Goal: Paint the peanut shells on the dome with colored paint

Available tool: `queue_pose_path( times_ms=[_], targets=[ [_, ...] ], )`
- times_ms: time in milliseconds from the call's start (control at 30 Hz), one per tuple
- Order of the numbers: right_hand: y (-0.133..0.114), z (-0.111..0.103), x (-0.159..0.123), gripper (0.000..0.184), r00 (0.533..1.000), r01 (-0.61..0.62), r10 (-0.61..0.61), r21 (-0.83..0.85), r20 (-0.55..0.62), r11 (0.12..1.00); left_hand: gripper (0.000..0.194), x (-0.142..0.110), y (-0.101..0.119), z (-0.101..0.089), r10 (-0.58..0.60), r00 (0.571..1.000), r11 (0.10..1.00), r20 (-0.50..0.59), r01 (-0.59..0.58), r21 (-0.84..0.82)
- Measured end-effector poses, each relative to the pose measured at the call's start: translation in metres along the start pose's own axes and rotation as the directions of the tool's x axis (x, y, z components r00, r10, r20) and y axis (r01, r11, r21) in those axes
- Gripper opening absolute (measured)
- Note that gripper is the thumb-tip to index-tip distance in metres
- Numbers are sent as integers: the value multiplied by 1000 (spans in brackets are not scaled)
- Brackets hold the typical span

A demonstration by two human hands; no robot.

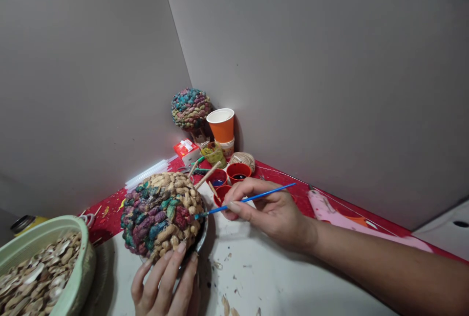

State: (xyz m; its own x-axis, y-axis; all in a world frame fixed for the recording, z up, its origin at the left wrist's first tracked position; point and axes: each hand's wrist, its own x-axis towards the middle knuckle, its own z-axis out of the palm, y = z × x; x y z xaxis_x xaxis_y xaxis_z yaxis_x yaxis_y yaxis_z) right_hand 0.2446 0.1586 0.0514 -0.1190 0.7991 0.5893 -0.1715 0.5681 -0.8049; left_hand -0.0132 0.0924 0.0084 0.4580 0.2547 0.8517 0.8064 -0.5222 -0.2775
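A dome covered in peanut shells (161, 218) sits in a round bowl (202, 240) on a white surface. Its left and middle shells are painted purple, green, blue and red; those at the top and lower right are bare tan. My right hand (271, 213) pinches a slim blue paintbrush (256, 196), its tip at the dome's right side beside the red shells. At the dome's lower front edge rests my left hand (166, 282), fingers stretched and touching shells or the bowl's rim. Red paint cups (239, 173) stand just behind the brush, partly hidden by my right hand.
A green basket (86, 257) of peanut shells stands at left. Behind are a painted shell ball (191, 108), orange paper cups (221, 128), a glass of yellow-green paint (213, 155) and twine (243, 159). Grey panels (311, 72) wall the back. Shell bits lie in front.
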Motion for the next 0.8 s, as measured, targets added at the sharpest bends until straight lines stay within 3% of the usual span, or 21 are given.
queue_pose_path(
  times_ms=[267, 433, 667, 800],
  targets=[
    [-1, 2, 1, 12, 999, 28, -24, -86, 45, 996, 26, 0, 0, 1, 0, 1000, 1000, -3, 0, 15],
    [-1, 1, 1, 17, 998, -23, 28, -85, 48, 996, 28, -5, -2, 2, 8, 1000, 1000, -3, -8, 11],
    [-7, -1, 2, 18, 999, -16, 20, -93, 50, 996, 41, -11, -3, 1, -7, 1000, 1000, 19, 7, 15],
    [-5, 0, 0, 12, 997, 5, 1, -91, 74, 996, 35, -8, -2, 1, 8, 1000, 1000, 5, -8, 15]
  ],
)
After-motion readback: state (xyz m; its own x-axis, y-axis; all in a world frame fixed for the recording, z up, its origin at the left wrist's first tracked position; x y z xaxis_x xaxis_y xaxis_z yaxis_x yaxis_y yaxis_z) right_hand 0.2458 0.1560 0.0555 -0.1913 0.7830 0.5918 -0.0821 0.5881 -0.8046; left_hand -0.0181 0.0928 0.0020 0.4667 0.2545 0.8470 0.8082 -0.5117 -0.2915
